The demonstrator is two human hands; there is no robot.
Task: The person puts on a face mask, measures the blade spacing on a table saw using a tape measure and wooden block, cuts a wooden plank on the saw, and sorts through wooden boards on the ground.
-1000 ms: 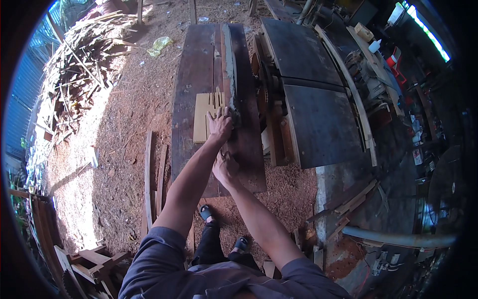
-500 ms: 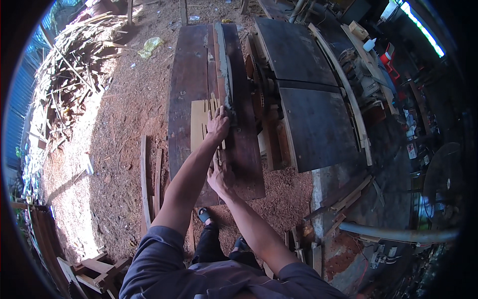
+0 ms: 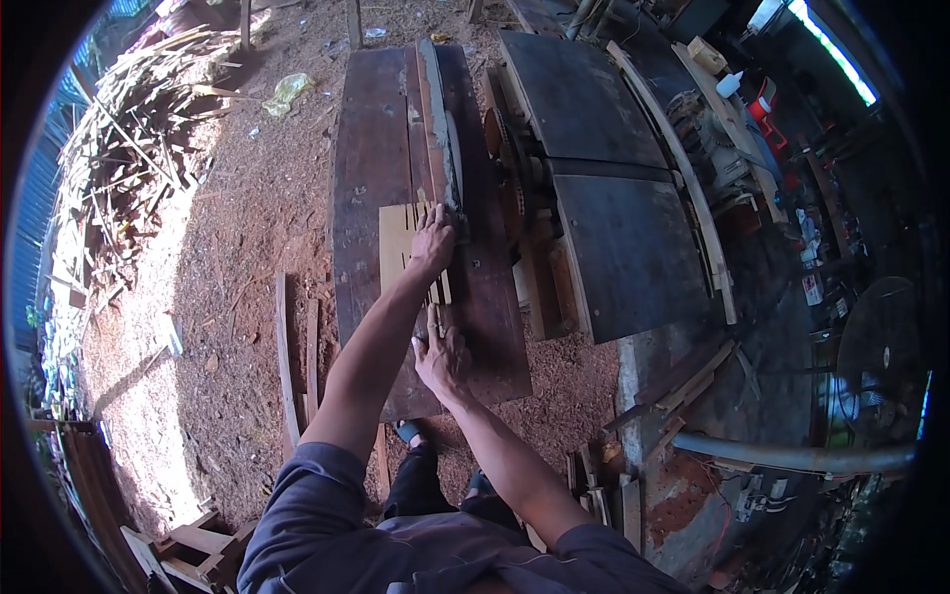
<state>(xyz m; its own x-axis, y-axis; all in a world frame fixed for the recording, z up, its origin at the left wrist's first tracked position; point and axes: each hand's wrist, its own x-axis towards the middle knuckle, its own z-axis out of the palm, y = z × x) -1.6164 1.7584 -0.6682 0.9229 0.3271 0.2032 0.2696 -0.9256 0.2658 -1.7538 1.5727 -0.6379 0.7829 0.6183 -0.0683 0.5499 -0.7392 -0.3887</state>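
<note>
My left hand (image 3: 431, 240) lies with outstretched fingers on the right part of a pale, slatted wooden piece (image 3: 394, 238), close beside a long grey-coated strip (image 3: 437, 119) along the dark wooden bench top (image 3: 371, 148). Lower down, my right hand (image 3: 443, 361) has its index finger stretched toward the near end of the narrow slats, thumb apart and other fingers bent, touching the bench area. Both forearms reach in from the lower edge.
Right of the bench stand a saw blade (image 3: 500, 134), two dark panels (image 3: 618, 252) and a long plank (image 3: 693, 188). Scrap wood (image 3: 139, 129) lies heaped at left, loose boards (image 3: 287, 356) beside the bench. A grey pipe (image 3: 792, 455) crosses lower right.
The pale piece has shifted toward me along the bench. My right hand has moved down slightly, its index finger now straighter; my left hand still rests on the piece.
</note>
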